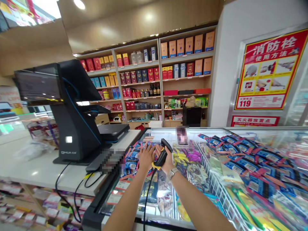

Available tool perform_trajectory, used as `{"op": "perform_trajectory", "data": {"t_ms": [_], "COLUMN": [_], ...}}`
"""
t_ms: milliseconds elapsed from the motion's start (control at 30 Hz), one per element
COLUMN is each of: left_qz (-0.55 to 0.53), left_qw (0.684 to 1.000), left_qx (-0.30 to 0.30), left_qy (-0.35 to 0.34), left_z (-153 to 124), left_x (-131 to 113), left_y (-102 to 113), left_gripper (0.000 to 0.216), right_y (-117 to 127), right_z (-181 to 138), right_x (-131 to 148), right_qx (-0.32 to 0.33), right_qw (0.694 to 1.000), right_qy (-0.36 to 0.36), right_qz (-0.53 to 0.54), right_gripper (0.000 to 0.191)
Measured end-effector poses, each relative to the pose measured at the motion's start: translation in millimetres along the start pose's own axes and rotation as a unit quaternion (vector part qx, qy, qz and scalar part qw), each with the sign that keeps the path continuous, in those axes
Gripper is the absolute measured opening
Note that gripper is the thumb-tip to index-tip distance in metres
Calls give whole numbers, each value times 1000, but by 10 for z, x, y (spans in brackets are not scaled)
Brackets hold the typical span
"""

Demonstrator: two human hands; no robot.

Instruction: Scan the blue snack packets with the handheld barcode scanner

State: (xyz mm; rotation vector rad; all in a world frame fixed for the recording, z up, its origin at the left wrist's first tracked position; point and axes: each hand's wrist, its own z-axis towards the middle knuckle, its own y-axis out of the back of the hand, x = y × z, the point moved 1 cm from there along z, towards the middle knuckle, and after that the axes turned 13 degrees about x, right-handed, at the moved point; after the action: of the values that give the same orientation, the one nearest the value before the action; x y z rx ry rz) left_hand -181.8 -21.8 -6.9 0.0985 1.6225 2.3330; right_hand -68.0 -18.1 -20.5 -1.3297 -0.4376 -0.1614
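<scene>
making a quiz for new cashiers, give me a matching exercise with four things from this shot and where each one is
1. barcode scanner
2. left hand
3. POS terminal
4. fire hydrant poster

a. on the white counter
b. on the wall at right
c. in the right hand
d. flat on the freezer glass

Pairs: 1-c, 2-d, 3-a, 4-b
</scene>
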Motion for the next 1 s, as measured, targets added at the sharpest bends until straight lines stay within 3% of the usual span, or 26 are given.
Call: {"op": "perform_trajectory", "data": {"t_ms": [233, 367, 533, 733, 867, 1000], "left_qz": [19, 6, -78, -213, -282, -308], "left_qw": [1000, 1000, 993, 958, 931, 915], "left_qx": [18, 20, 16, 92, 148, 180], "left_qy": [0, 9, -87, -168, -181, -188], "left_z": [13, 110, 420, 780, 973, 1176], "left_x": [-3, -223, -1049, -2311, -2953, -3391], "left_y": [37, 202, 201, -92, -332, -586], "left_gripper": [42, 49, 55, 51, 46, 38], "right_y": [-53, 0, 228, 577, 792, 1008], "right_z": [-68, -210, -554, -1082, -1291, -1358], "right_x": [86, 540, 1645, 2932, 3371, 3483], "right_qx": [-7, 6, -10, -127, -187, -219], "right_qw": [1000, 1000, 992, 957, 940, 946], "right_qy": [-18, -14, 104, 232, 265, 225], "right_qz": [9, -12, -76, -115, -101, -76], "right_gripper": [18, 18, 17, 23, 28, 34]}}
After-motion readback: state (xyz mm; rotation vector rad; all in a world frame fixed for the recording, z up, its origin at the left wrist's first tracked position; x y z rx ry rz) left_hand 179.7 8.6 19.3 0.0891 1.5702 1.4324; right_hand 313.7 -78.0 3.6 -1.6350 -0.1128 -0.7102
